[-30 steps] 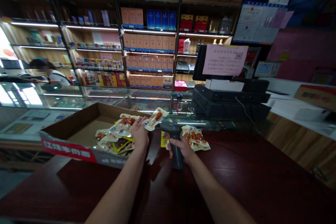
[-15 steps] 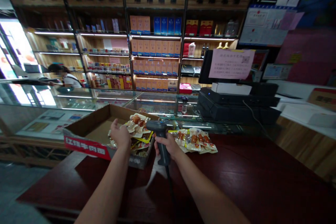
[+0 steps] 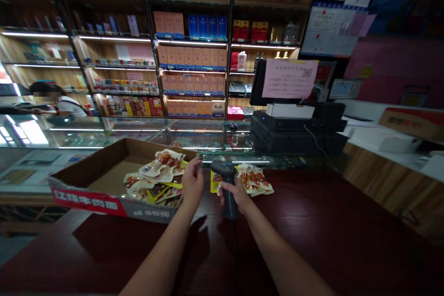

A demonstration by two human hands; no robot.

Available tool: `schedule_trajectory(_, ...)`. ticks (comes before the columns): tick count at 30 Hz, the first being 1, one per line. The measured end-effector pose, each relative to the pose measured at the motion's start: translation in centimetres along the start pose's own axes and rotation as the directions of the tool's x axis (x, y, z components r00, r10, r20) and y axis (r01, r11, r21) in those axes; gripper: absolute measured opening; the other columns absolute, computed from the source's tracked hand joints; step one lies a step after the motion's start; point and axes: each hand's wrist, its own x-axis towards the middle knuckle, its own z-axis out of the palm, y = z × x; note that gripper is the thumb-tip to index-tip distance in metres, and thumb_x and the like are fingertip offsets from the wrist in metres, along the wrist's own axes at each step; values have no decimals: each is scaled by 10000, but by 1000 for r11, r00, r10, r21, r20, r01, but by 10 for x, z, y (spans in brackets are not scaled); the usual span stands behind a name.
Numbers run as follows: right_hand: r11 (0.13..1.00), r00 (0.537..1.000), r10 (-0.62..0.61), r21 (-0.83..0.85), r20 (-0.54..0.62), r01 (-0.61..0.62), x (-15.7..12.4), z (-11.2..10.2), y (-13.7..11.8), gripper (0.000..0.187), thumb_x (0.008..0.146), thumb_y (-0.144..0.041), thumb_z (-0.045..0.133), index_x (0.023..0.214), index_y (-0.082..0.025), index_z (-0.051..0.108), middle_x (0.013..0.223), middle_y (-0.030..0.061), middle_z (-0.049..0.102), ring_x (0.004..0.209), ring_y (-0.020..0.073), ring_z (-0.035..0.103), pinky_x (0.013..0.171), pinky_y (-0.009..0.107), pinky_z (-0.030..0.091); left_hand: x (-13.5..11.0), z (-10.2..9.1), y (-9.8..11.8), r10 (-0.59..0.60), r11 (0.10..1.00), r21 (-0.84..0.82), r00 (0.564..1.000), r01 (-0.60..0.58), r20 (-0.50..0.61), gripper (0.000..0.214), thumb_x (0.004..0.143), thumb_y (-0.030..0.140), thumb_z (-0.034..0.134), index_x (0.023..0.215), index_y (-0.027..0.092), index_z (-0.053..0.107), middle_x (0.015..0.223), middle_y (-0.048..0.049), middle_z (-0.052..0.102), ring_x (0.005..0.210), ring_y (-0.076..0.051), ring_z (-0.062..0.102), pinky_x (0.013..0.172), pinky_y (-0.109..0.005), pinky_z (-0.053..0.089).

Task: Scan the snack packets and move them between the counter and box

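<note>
My right hand (image 3: 235, 195) is closed round the grip of a dark handheld barcode scanner (image 3: 225, 169), held upright over the dark red counter (image 3: 329, 231). My left hand (image 3: 193, 180) hovers at the right wall of an open cardboard box (image 3: 104, 166), fingers loosely apart with nothing seen in them. Several clear snack packets (image 3: 157, 176) with orange-red contents lie piled in the box just left of that hand. Right of the scanner, a smaller pile of similar packets (image 3: 255, 179) lies on the counter, with a yellow packet (image 3: 212, 183) at its left edge.
A black till unit (image 3: 294, 127) with a pink paper notice (image 3: 289, 78) stands behind the counter at right. Glass display cases (image 3: 104, 129) run across the back left. Lit shelves of boxed goods (image 3: 192, 69) fill the wall. A person (image 3: 52, 97) sits far left.
My left hand held a packet a second ago, carried it left over the box, and now is back at the box's right wall without it. The scanner stayed in my right hand.
</note>
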Motion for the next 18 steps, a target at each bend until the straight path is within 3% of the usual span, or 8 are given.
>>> schedule_trajectory(4, 999, 986, -21, 22, -164, 25, -11, -40, 4, 359, 609, -402, 716, 804, -153, 546, 483, -35, 590, 330, 109, 514, 344, 225, 453, -27, 48, -21, -171, 978, 155, 960, 138, 224, 162, 752, 190, 530, 868, 144, 633, 1056, -132, 621, 1021, -231, 581, 916, -400, 450)
schedule_trajectory(8, 995, 973, -59, 65, -221, 75, -19, -62, 9, 361, 623, -412, 710, 814, -150, 552, 488, -29, 593, 336, 110, 513, 349, 228, 456, -48, 74, -27, -201, 959, 266, 897, 98, 394, 260, 738, 151, 527, 980, 144, 622, 1095, -123, 609, 1091, -223, 547, 969, -388, 409)
schedule_trajectory(12, 993, 965, -44, 94, -258, 71, -22, -68, 14, 385, 622, -419, 711, 849, -145, 564, 494, -29, 596, 337, 110, 517, 338, 214, 436, -61, 74, -26, -130, 941, 333, 834, -67, 536, 523, 682, 128, 559, 1202, 155, 520, 1316, -117, 491, 1270, -225, 396, 1067, -378, 299)
schedule_trajectory(15, 994, 969, -58, 74, -240, 78, -22, -66, 17, 371, 634, -417, 704, 843, -146, 563, 483, -31, 589, 336, 111, 512, 342, 215, 438, -62, 65, -29, -238, 865, 499, 828, -59, 509, 572, 672, 266, 630, 1214, 129, 505, 1331, -149, 464, 1269, -272, 384, 1049, -391, 297)
schedule_trajectory(18, 996, 976, -63, 43, -206, 73, -22, -62, 17, 366, 644, -411, 699, 854, -147, 558, 484, -33, 588, 335, 112, 515, 343, 213, 435, -59, 60, -36, -374, 794, 608, 797, 11, 474, 527, 656, 336, 657, 1128, 123, 559, 1269, -158, 499, 1163, -278, 482, 980, -364, 353)
